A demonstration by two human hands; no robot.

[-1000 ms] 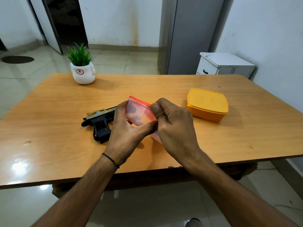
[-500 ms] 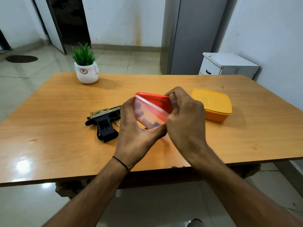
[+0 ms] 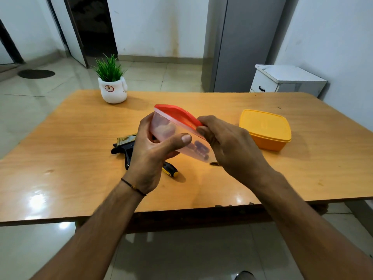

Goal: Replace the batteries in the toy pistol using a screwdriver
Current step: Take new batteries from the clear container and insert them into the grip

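A wooden desk [image 3: 80, 158] fills the view, in a pale-walled room with a tiled floor. The toy pistol [image 3: 124, 142] lies flat on the desk, left of centre. Most of it is hidden behind my left hand [image 3: 149, 156], so only its gold top and black grip show. Just beside it, the black-and-yellow handle of the screwdriver [image 3: 170, 170] pokes out from under the same hand, lying on the wood.

Above them I hold a translucent box [image 3: 173, 134], tilted, clear of the desk. My left hand is curled round its left end, thumb pressed across the near wall. My right hand [image 3: 228, 146] pinches the near right edge of the red lid [image 3: 177, 114], fingers bent tight. The lid seems to be lifting off the rim there, though the blur leaves me unsure. Small dark pieces [image 3: 199, 148] sit in the low corner of the box — batteries, perhaps. A small dark object [image 3: 215, 163] lies on the desk just under that corner.

A closed yellow box [image 3: 265, 129] sits further right on the desk. At the far left edge stands a potted plant [image 3: 112, 83] in a white pot. Beyond the desk are a white cabinet [image 3: 286, 79] and a tall grey cupboard [image 3: 242, 43].
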